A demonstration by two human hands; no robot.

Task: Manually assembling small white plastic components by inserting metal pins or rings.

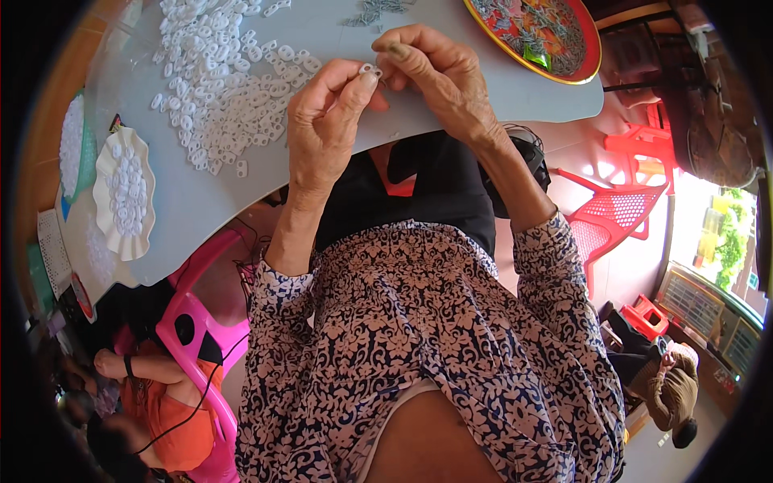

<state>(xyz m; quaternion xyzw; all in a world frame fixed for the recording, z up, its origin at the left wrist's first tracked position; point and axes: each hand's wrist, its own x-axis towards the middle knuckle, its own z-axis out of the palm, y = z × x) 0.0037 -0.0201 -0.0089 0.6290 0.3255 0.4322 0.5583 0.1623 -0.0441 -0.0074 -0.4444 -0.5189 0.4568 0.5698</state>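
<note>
Above the near edge of the grey table, my left hand pinches a small white plastic piece with two round holes between thumb and fingertips. Close beside it, my right hand is closed in a pinch; its fingertips almost meet the piece, and what they hold is too small to make out. A big heap of similar white pieces spreads left of my hands. Beyond my hands lies a little cluster of grey metal screw-like parts. A red round tray with a gold rim holds many more such parts.
A white scalloped dish with white pieces stands at the table's left. A pink chair and a person in orange are at lower left. Red chairs stand at right, with a seated person farther off.
</note>
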